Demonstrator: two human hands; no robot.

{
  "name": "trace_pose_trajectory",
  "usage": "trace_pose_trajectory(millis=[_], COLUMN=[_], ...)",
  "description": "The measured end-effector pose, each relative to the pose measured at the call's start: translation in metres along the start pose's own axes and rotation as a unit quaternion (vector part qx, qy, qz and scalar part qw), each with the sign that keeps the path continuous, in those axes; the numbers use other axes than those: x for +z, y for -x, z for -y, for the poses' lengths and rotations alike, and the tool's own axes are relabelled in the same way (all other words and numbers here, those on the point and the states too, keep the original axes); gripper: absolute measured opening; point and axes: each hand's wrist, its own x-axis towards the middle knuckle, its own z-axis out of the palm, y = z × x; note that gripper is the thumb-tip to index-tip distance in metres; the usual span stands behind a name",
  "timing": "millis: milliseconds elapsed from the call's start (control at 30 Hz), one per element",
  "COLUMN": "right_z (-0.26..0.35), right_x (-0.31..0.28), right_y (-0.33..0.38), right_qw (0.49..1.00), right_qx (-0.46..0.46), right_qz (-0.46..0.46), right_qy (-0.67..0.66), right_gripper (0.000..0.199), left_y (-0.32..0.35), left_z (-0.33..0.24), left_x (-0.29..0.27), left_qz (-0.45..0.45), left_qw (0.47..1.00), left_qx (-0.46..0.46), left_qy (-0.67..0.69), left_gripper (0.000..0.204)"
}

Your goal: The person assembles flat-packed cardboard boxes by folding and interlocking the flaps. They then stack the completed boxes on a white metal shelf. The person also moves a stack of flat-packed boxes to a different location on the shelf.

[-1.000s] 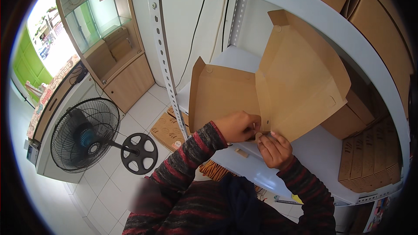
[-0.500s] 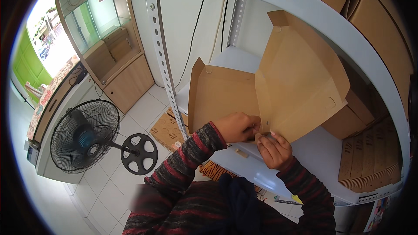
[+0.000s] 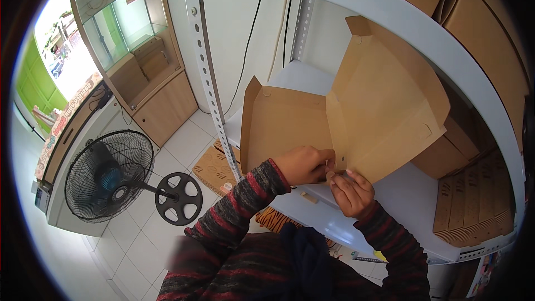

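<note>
I am holding a flat brown cardboard box blank, half unfolded, on the white metal shelf in front of me. My left hand is curled over its lower edge near the middle crease, fingers closed on the card. My right hand is pinching a small tab at the bottom of that same crease, fingertips narrow and pressed together. The two hands are almost touching, the left slightly higher and farther in.

The blank is rising up and away from my hands. Its long axis is running left to right across the shelf, with the left panel standing nearly upright and the bigger right panel leaning back toward the upper shelf beam. The crease both hands are working sits just above my knuckles, so neither hand is having to reach; the right hand is nearer to the tab itself.

To the right on the shelf, a stack of flat brown blanks is lying near the edge, and a closed brown carton is sitting behind the raised panel. More brown cartons are filling the shelf above. Down on the tiled floor, a printed brown cardboard sheet is lying by the shelf post, beside a black pedestal fan. I am leaving the print on these unread.
</note>
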Motion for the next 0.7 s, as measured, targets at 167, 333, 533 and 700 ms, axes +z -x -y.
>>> trace_pose_trajectory(millis=[167,333,533,700], right_z=[0.0,0.001,0.0,-0.002], right_x=[0.001,-0.001,-0.002,-0.001], right_y=[0.001,-0.001,-0.002,0.002], right_qw=[1.0,1.0,0.999,0.999], right_qx=[0.004,0.008,-0.012,-0.015], right_qz=[-0.004,-0.003,0.0,-0.012], right_qy=[-0.008,0.009,0.044,0.036], right_gripper=[0.003,0.004,0.006,0.008], left_y=[0.001,0.003,0.002,0.002], left_z=[-0.001,0.004,-0.007,-0.008], left_x=[0.0,0.002,0.0,0.003], left_qz=[0.007,0.001,-0.008,-0.032], left_qw=[1.0,1.0,1.0,0.999], left_qx=[-0.007,0.01,0.006,0.015], left_qy=[-0.017,0.022,-0.009,-0.01], left_gripper=[0.01,0.01,0.009,0.007])
